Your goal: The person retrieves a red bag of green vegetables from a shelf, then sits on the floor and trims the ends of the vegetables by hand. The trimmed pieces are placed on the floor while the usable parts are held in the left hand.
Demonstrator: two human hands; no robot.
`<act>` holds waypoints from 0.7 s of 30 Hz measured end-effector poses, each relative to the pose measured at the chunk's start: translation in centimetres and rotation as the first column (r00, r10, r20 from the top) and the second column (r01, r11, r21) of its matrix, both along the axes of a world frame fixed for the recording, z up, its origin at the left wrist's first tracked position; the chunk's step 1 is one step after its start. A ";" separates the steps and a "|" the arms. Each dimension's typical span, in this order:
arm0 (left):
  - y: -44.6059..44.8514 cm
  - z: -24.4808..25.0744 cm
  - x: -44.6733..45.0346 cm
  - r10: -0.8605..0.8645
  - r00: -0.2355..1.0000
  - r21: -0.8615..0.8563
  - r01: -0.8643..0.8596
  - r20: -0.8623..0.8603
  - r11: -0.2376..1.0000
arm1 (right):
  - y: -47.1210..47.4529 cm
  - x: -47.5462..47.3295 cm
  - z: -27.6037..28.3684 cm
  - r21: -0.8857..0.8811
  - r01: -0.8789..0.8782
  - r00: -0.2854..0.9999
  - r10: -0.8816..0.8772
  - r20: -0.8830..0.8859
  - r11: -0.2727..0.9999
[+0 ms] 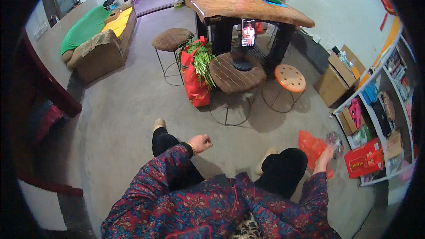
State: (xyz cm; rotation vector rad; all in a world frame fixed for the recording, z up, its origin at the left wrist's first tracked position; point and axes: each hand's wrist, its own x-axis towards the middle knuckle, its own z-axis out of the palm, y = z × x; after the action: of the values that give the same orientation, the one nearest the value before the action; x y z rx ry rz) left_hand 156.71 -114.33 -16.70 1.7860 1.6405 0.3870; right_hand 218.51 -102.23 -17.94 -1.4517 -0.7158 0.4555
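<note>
My left hand (200, 144) is curled in the air above my left knee, with nothing visible in it; whether its fingers are fully closed is unclear. On the right, my right hand (324, 158) reaches down beside my right knee to a red plastic bag (310, 146). A clear plastic bag with dark contents (334, 143) lies just past its fingers. The fingers are partly hidden, so their grip cannot be told. Ahead, a red tote bag (196, 86) full of long green leafy vegetables (201, 60) stands on the floor between two cushioned stools.
A phone (248, 33) on a stand rests on the brown cushioned stool (232, 76). Beside it stands an orange-topped stool (290, 78). Behind is a wooden table (229, 5). A white shelf (382, 159) with a red box (363, 159) and cardboard boxes (332, 83) line the right; a sofa (99, 59) stands left.
</note>
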 end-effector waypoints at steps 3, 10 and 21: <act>3.9 1.5 -3.0 0.082 0.996 0.075 -0.083 0.015 0.994 | -0.4 0.5 -7.2 -0.068 -0.086 0.989 0.076 -0.126 0.994; 16.8 5.1 -8.9 0.297 0.955 0.299 -0.291 0.026 0.909 | -1.8 0.1 -14.7 -0.939 0.093 0.580 0.749 0.321 0.331; 33.1 3.0 -15.7 0.511 0.859 0.585 -0.401 -0.027 0.705 | 5.4 -1.6 -12.7 -0.980 0.175 0.235 0.962 0.137 0.097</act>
State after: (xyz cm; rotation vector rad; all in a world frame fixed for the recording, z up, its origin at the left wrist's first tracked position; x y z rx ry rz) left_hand 141.02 -81.21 -13.67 1.8249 2.2937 1.0592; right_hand 216.88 -96.86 -30.65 -2.6562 -2.3244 0.7718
